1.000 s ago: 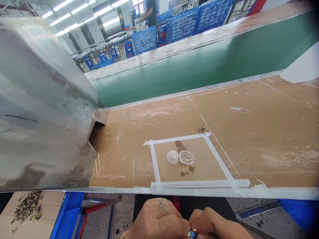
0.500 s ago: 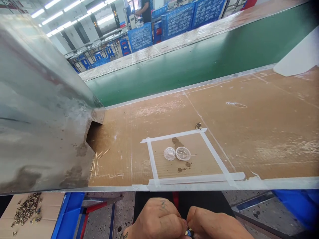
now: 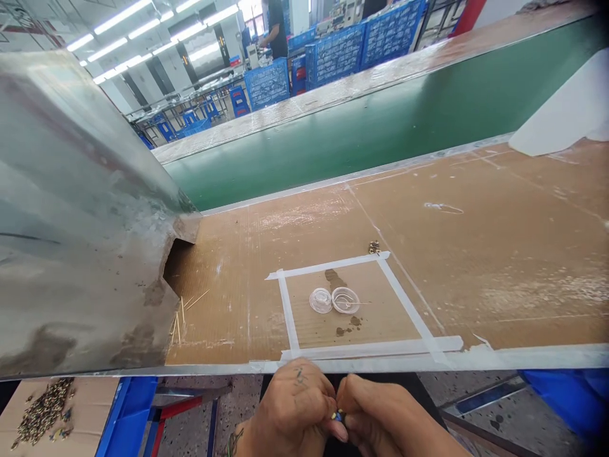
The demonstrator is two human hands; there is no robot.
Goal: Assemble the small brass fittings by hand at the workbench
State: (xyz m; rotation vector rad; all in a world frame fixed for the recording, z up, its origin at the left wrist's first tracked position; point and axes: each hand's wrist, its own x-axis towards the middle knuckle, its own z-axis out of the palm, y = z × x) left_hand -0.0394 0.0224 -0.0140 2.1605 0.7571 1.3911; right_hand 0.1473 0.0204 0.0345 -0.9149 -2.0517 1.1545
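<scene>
Where both hands meet below the near edge of the surface [image 3: 476, 254], a small blue-and-brass part [image 3: 337, 416] sits pinched between them: left hand [image 3: 295, 412] and right hand [image 3: 385, 422] each closed on it w/ thumb and fingertips, knuckles nearly touching. Part is mostly hidden by the fingers, so its exact form can't be told. For a clean step, judged from this pose: keep both grips tight but short, wrists close to the body, and work the piece at the fingertips, not the palms; a slip would likely drop it to the floor, since it is held off the surface, not over it. Just beyond the hands lies a taped square [image 3: 333, 349] w/ two clear round dishes [image 3: 334, 300] side by side inside it; a thin pin rests in the right one. Brass bits [image 3: 374, 247] sit at the square's far corner, toothpick-like sticks [image 3: 183, 311] to the left by the metal housing [image 3: 80, 222]. Lower left, a heap of brass parts [image 3: 40, 409] on a card. Green belt [image 3: 380, 120] runs behind.
</scene>
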